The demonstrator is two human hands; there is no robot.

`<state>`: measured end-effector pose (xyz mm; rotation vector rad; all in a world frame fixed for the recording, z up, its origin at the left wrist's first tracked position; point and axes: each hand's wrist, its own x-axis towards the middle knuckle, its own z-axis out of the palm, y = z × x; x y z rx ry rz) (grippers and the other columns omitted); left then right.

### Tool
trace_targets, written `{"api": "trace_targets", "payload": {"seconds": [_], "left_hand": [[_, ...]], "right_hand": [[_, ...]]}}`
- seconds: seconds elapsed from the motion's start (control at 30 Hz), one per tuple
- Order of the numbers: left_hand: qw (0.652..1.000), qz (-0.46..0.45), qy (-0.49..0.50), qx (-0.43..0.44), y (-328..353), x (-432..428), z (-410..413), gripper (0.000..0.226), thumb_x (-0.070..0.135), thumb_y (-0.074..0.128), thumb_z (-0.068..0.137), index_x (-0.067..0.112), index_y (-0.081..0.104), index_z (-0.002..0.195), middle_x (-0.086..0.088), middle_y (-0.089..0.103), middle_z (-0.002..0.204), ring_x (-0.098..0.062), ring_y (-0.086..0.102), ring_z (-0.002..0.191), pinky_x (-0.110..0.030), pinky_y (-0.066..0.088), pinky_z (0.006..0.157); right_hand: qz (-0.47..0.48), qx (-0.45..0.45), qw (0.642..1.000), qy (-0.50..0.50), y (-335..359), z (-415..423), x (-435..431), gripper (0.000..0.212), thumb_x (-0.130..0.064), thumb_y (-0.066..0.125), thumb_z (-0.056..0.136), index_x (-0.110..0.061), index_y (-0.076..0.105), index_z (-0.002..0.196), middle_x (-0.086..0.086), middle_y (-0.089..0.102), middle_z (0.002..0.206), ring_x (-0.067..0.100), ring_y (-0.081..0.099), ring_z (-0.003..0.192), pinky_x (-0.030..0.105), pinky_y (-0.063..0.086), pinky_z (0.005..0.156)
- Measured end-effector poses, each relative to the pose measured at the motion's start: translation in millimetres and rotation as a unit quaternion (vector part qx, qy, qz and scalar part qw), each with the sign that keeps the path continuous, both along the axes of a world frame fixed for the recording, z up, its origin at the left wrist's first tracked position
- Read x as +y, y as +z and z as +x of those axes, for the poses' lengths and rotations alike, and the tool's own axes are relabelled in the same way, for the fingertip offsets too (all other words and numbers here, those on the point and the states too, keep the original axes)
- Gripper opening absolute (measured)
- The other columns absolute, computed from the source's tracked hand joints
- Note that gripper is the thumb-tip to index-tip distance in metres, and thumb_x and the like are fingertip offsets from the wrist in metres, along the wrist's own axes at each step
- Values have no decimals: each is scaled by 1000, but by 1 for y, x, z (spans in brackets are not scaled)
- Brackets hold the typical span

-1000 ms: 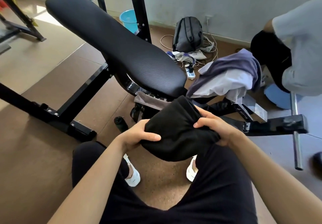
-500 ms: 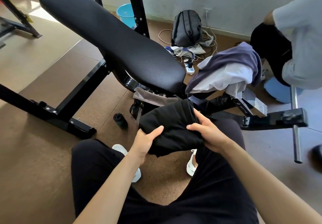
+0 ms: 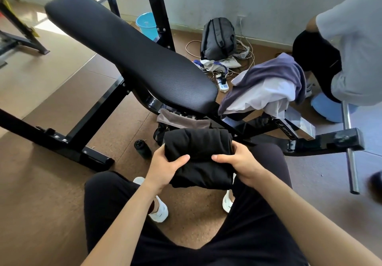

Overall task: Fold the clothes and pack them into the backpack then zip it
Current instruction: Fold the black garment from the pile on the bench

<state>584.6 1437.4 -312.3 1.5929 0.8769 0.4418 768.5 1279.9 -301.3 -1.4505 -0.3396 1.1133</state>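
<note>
Gripping folded black cloth bundle [image 3: 198, 147]: left hand [image 3: 165, 168], right hand [image 3: 241, 163] clamped on ends. Unfolded: purple-and-white garment heap [image 3: 266, 83]; packing, zipping pending.

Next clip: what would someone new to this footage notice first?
Dead centre, the left hand and right hand grip a folded black garment above the person's knees. Behind it a big black bench pad slants across the frame, with a heap of purple and white clothes draped just right of its lower end. A dark backpack stands on the floor by the far wall.
</note>
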Motion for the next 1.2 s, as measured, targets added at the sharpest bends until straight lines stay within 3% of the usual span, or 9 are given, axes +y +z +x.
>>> {"api": "trace_targets", "payload": {"seconds": [0.13, 0.3, 0.5, 0.63, 0.8, 0.9, 1.0, 1.07, 1.2], "left_hand": [[954, 267, 24, 131, 11, -13, 7, 61, 35, 85, 79, 15, 61, 131, 0, 73, 120, -21, 69, 112, -42, 57, 95], [904, 390, -16, 174, 18, -47, 14, 76, 36, 82, 76, 18, 48, 141, 2, 55, 124, -28, 69, 97, -38, 58, 69], [879, 447, -81, 147, 15, -66, 14, 87, 16, 77, 77, 17, 38, 155, -1, 45, 125, -20, 57, 103, -33, 56, 64], [866, 477, -90, 122, 16, -73, 16, 77, 15, 67, 73, 20, 50, 148, 4, 53, 136, -20, 52, 106, -33, 57, 76], [876, 463, -131, 17, 14, -91, 11, 45, 25, 69, 78, 22, 74, 123, 8, 66, 136, -14, 58, 107, -23, 52, 90], [937, 313, -142, -66, 18, -89, 3, 27, 15, 70, 87, 19, 79, 112, 9, 74, 121, -10, 67, 109, -30, 56, 91], [989, 97, -9, -107, 32, -76, -3, 24, 0, 65, 94, 18, 79, 102, 2, 79, 91, -12, 72, 76, -27, 56, 67], [989, 80, 83, -95, 33, -60, -4, 26, 1, 66, 95, 24, 76, 100, 0, 76, 85, -12, 66, 69, -26, 52, 63], [998, 45, -20, -39, 23, -32, 3, 47, 20, 74, 93, 43, 56, 130, 14, 56, 136, -2, 57, 120, -26, 52, 98]], "right_hand": [[-74, -222, 971, -38, -3, -14, 5, 51, -15, 89, 71, -21, 64, 114, -7, 74, 107, 7, 70, 101, 24, 55, 87], [-127, -312, 938, -79, 6, -34, 10, 50, -26, 82, 74, -27, 54, 115, -16, 64, 102, 6, 61, 97, 25, 50, 85], [-38, -127, 989, -68, 7, -40, 11, 25, -26, 66, 88, -22, 63, 113, -2, 72, 104, 19, 69, 102, 36, 58, 83], [43, 28, 997, -56, 3, -45, 11, 47, -48, 72, 86, -21, 64, 123, 9, 72, 119, 27, 69, 113, 47, 56, 95], [62, 130, 981, -127, 2, -40, 12, 35, -29, 71, 94, -9, 69, 123, 19, 72, 120, 36, 69, 113, 48, 53, 102], [56, 163, 975, -142, 0, -34, 6, 38, -28, 68, 94, -6, 68, 125, 19, 72, 121, 34, 71, 111, 47, 54, 98], [55, 163, 975, -138, -1, -31, -2, 41, -32, 64, 95, -7, 66, 127, 14, 73, 123, 30, 71, 113, 46, 52, 101], [42, 155, 978, -130, -2, -31, -7, 42, -35, 61, 97, -8, 65, 128, 11, 73, 123, 28, 70, 114, 47, 51, 104], [28, 148, 982, -116, -4, -35, -5, 40, -36, 56, 101, -8, 64, 129, 11, 73, 122, 28, 70, 114, 49, 49, 108]]}}
